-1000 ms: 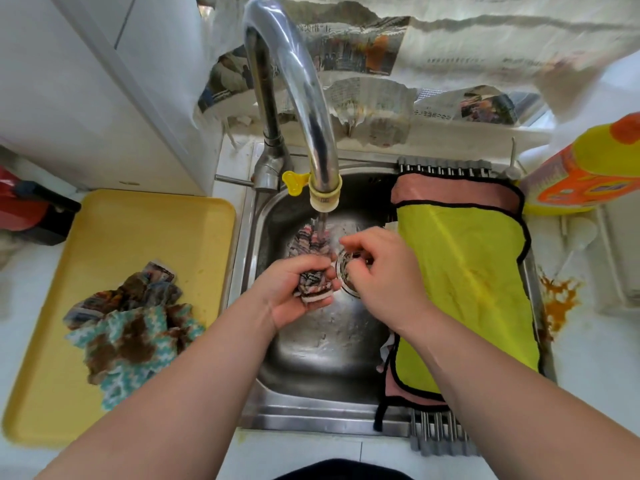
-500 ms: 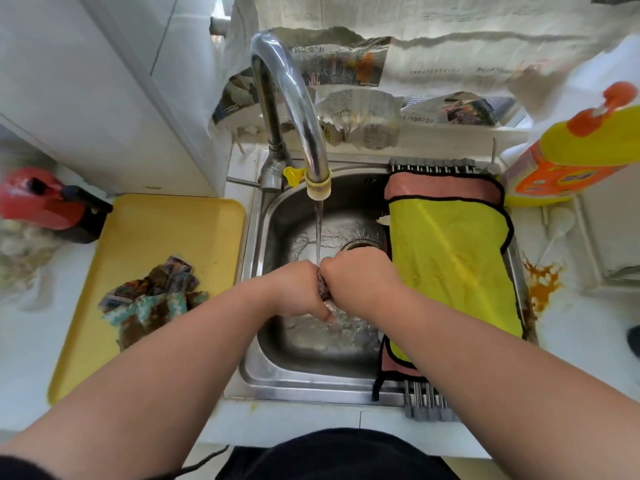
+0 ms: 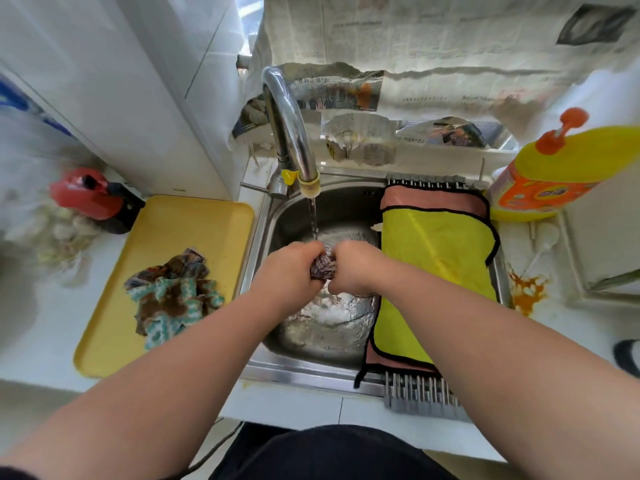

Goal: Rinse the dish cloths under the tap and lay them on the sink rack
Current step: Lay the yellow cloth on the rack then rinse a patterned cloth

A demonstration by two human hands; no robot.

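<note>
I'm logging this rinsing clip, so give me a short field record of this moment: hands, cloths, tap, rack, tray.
left hand: grips one end of the patterned cloth
right hand: grips its other end, over the sink
tap: running, stream falls at the hands
sink rack: holds yellow cloth laid over a pink cloth
yellow tray: holds crumpled cloths, left of sink

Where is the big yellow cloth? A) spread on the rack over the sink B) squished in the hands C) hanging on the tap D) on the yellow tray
A: the yellow cloth lies flat on the sink rack, over a pink cloth.
</note>
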